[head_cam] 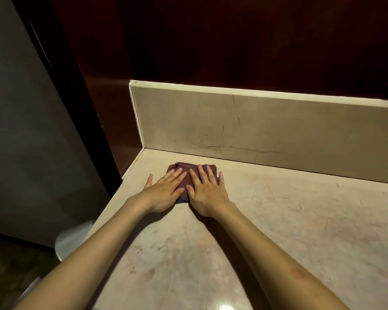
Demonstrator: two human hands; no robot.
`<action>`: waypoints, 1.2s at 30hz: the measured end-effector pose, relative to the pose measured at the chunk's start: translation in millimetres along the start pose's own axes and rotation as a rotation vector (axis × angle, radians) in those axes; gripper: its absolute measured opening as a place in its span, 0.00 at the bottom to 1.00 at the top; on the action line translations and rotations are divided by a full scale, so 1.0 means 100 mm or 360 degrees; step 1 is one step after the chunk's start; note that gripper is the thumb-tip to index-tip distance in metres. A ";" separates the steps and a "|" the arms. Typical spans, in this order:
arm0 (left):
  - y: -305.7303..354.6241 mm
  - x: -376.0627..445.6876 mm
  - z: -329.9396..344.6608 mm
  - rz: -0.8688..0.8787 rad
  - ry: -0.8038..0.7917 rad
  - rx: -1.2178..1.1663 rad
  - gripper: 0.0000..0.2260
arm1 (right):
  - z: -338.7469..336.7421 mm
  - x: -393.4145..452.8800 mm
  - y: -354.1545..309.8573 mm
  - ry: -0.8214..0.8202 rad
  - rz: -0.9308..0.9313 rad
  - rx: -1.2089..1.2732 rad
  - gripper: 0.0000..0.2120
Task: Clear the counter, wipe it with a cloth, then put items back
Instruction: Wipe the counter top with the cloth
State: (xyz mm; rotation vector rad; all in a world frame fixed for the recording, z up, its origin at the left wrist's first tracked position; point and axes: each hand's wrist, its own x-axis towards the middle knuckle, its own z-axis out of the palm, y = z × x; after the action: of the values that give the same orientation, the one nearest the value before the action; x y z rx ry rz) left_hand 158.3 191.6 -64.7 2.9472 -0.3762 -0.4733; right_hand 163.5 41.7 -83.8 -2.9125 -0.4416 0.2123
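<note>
Hands: left, right flat, pressing cloth | counter corner

1. Dim, warm light; upper background beyond the hands nearly black.
2. Forearms cast dark shadows on the counter between them.
3. Glare spot near the bottom edge.
4. Wide-angle bending at the edges; soft focus.

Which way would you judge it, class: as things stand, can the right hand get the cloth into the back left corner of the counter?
Probably yes. The right hand and left hand already press flat on the cloth, and the counter between it and the backsplash shows nothing in the way.
</note>
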 end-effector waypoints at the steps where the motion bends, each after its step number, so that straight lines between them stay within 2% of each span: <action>1: -0.04 0.07 -0.04 0.0000 -0.0007 0.0002 0.24 | -0.01 0.08 0.00 0.0000 0.0002 -0.0001 0.27; 11: -0.34 0.42 -0.24 0.0043 -0.0040 0.0023 0.24 | 0.00 0.52 -0.11 0.0070 0.0049 -0.0053 0.27; 20: -0.42 0.39 -0.20 0.0092 -0.0032 -0.0070 0.23 | 0.03 0.44 -0.20 0.0094 0.0075 -0.0047 0.27; 36: -0.60 -1.13 0.39 0.0090 0.0117 -0.0167 0.23 | 0.32 -0.89 -0.90 0.0073 -0.0207 0.0040 0.29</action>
State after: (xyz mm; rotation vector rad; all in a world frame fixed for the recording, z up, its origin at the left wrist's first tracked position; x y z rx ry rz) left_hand 55.7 275.2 -78.6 2.8352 -0.4116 -0.3649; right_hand 48.6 104.4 -86.3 -2.8446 -0.6131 0.1306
